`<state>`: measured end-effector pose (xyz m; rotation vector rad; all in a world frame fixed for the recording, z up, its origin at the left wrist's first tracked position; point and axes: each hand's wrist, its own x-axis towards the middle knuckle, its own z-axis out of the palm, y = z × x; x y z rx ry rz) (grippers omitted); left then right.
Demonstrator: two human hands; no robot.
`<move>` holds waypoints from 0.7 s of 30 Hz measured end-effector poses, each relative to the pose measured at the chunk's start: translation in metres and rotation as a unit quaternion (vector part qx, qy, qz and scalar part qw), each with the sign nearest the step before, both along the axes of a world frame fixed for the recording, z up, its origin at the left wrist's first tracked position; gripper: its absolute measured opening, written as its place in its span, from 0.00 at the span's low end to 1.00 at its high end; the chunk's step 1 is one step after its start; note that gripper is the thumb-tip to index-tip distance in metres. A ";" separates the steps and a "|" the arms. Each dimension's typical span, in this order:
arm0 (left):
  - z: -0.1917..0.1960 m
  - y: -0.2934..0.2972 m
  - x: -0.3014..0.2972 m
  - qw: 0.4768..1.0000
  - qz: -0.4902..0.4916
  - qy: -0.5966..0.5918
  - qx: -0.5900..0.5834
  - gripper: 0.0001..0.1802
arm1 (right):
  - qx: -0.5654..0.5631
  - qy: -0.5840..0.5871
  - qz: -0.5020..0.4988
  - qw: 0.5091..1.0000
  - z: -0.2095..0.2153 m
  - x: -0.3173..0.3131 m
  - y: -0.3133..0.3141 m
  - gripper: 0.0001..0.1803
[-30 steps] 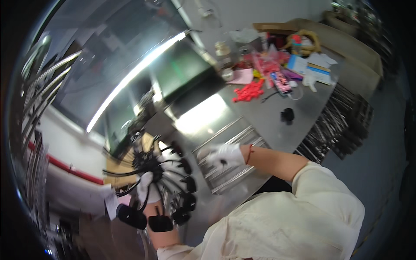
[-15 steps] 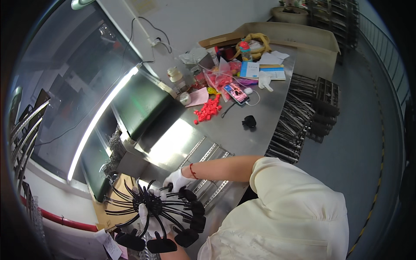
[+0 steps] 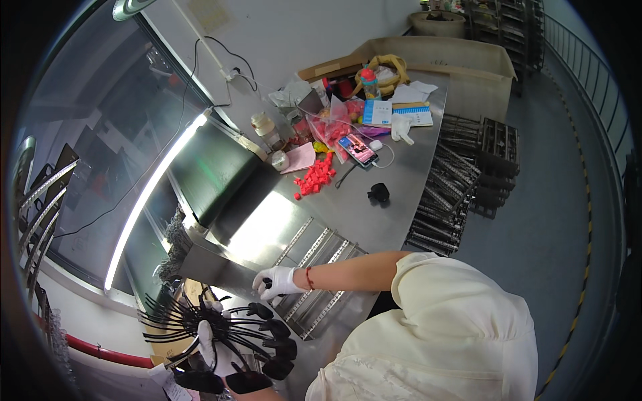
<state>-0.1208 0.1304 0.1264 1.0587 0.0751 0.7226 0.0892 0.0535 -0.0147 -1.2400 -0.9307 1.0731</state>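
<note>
My white-gloved left hand (image 3: 217, 355): closed around the black bundle of thin stalks (image 3: 192, 314), gripping it near its middle.
Bundle's place: at the lower left, off the table's near corner, the stalks fanned out in several directions.
Flat black paddle-shaped ends (image 3: 281, 347): on the stalks toward my right and toward me.
My white-gloved right hand (image 3: 286, 281): just beside the bundle, fingers curled; a dark spot shows at them, and I cannot tell whether I am gripping something there.
Red cord bracelet (image 3: 309, 278): around my right wrist.
Silver metal rack of parallel slotted strips (image 3: 315, 248): lying by my right hand, partly hidden under my forearm.
Grey steel table (image 3: 358, 217): under the rack.
Small loose black part (image 3: 378, 194): on the table beyond my right forearm, well apart from both hands.
Pile of small bright red pieces (image 3: 315, 176): farther back, near the lit phone (image 3: 358, 150).
Dark metal racks (image 3: 445, 187): stacked beside the table's right edge.
</note>
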 end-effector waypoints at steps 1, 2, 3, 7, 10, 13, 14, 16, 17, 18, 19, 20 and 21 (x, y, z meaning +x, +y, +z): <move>-0.004 -0.001 0.003 0.999 -0.016 0.025 0.032 0.30 | 0.020 0.104 0.049 0.993 0.001 -0.002 0.001 0.27; -0.013 -0.009 0.004 0.996 0.049 0.053 0.046 0.31 | 0.001 0.206 0.079 0.975 0.002 -0.007 0.001 0.30; -0.023 -0.016 0.011 0.997 0.054 0.039 0.036 0.31 | 0.003 0.119 0.084 0.989 0.003 -0.012 0.002 0.34; -0.038 -0.025 0.029 0.997 0.012 0.062 -0.041 0.30 | 0.033 -0.331 -0.121 0.935 0.000 -0.028 -0.003 0.25; -0.024 -0.002 0.029 0.991 0.007 0.129 0.041 0.27 | 0.166 -0.576 -0.203 0.774 -0.009 -0.025 -0.012 0.19; -0.004 0.025 0.017 0.988 -0.087 0.102 -0.079 0.24 | 0.272 -0.541 -0.182 0.774 -0.017 -0.020 -0.019 0.14; 0.002 0.031 0.014 0.995 -0.052 0.073 -0.035 0.25 | 0.267 -0.486 -0.194 0.809 -0.019 -0.019 -0.022 0.17; 0.004 0.027 0.010 0.995 -0.091 0.031 0.001 0.30 | 0.089 -0.179 -0.108 0.974 -0.020 -0.017 -0.023 0.23; 0.000 0.018 0.009 0.998 -0.054 0.039 0.014 0.30 | 0.038 0.081 0.001 0.996 -0.019 -0.018 -0.022 0.24; -0.005 0.007 0.013 0.998 -0.023 0.040 0.043 0.30 | 0.024 0.254 0.067 0.965 -0.019 -0.019 -0.020 0.24; -0.015 -0.008 0.020 0.994 0.028 0.047 0.099 0.31 | 0.029 0.263 0.101 0.959 -0.017 -0.022 -0.018 0.24; -0.023 -0.023 0.027 0.984 0.073 0.052 0.153 0.31 | -0.005 0.274 0.118 0.954 -0.016 -0.024 -0.015 0.24; -0.032 -0.037 0.033 0.972 0.107 0.056 0.201 0.31 | 0.000 0.222 0.108 0.969 -0.015 -0.028 -0.011 0.25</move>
